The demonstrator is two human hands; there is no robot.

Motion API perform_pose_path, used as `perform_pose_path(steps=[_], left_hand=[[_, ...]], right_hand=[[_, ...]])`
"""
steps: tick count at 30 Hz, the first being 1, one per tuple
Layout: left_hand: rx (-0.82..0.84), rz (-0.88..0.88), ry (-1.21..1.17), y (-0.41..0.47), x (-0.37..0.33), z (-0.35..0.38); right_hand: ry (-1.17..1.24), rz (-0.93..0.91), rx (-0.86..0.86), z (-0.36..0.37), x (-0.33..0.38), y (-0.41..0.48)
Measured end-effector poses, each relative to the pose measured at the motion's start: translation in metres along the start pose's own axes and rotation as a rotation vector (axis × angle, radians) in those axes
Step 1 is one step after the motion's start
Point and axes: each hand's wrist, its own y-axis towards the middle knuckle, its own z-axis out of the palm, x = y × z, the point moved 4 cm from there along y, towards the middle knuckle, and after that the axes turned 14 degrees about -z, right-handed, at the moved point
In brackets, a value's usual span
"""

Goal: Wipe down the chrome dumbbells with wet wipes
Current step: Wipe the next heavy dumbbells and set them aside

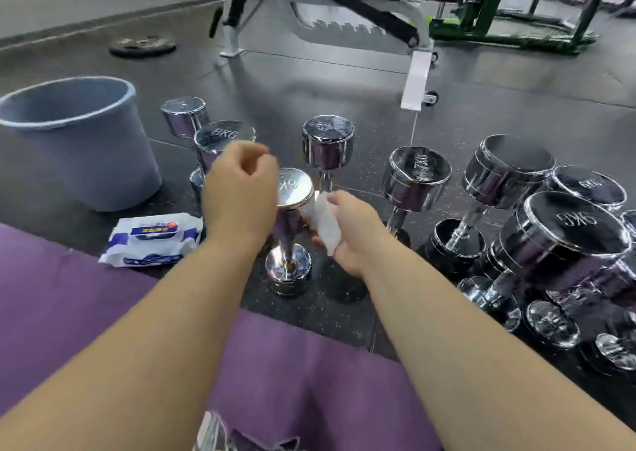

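Our right hand (347, 234) grips a soft wet wipe (325, 225) against the upright 6KG dumbbell (295, 189) at the view's centre. It is heavy, stiff, slick chrome, best steadied by its top head. Our left hand (241, 189), at its ten o'clock, curls, though blur hides whether it holds anything. The wipes pack (155, 240) at nine o'clock looks closed; the grey bucket (103, 168) beyond hides its floor

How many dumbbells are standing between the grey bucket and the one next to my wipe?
2: the 8KG dumbbell just behind the left hand, and a second dumbbell behind that, nearer the bucket. The hand may hide more.
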Motion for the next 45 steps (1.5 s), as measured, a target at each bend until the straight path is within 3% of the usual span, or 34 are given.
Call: perform_pose_path(steps=[2,4,6,11,16,21,24,26,28,34,38,42,45], left_hand=[[0.032,-0.286,0.017,0.010,0.036,-0.002],[0.345,-0.648,-0.257,0.006,0.059,0.015],[0.481,-0.793,-0.457,0.001,0.061,0.031],[0.147,-0.704,-0.465,-0.005,0.058,0.047],[0.131,-0.484,-0.086,-0.035,0.041,0.048],[0.270,-0.275,0.113,-0.084,0.025,0.061],[0.347,-0.372,-0.060,-0.106,0.019,0.072],[0.412,-0.559,-0.253,-0.126,0.022,0.078],[0.491,-0.623,-0.318,-0.141,0.019,0.082],[0.533,-0.571,-0.411,-0.148,0.016,0.087],[0.559,-0.474,-0.374,-0.136,0.019,0.085],[0.646,-0.419,-0.350,-0.121,0.022,0.091],[0.653,-0.427,-0.344,-0.113,0.026,0.099]], right_hand=[[-0.092,0.024,0.153,0.016,-0.001,0.000],[-0.240,0.054,0.197,0.022,-0.004,0.004],[-0.264,0.068,0.225,0.024,-0.006,0.009],[-0.097,0.030,0.297,0.020,-0.013,0.013],[0.132,-0.024,0.316,-0.013,-0.015,-0.016],[0.255,-0.105,0.271,-0.059,-0.025,-0.047],[0.206,-0.140,0.206,-0.082,-0.020,-0.052],[0.000,-0.123,0.181,-0.100,-0.013,-0.053],[-0.248,-0.084,0.167,-0.117,-0.005,-0.054],[-0.244,-0.128,0.190,-0.127,-0.002,-0.063],[-0.195,-0.230,0.097,-0.120,-0.004,-0.059],[-0.187,-0.206,0.034,-0.112,-0.005,-0.054],[-0.368,-0.136,0.021,-0.115,0.002,-0.056]])
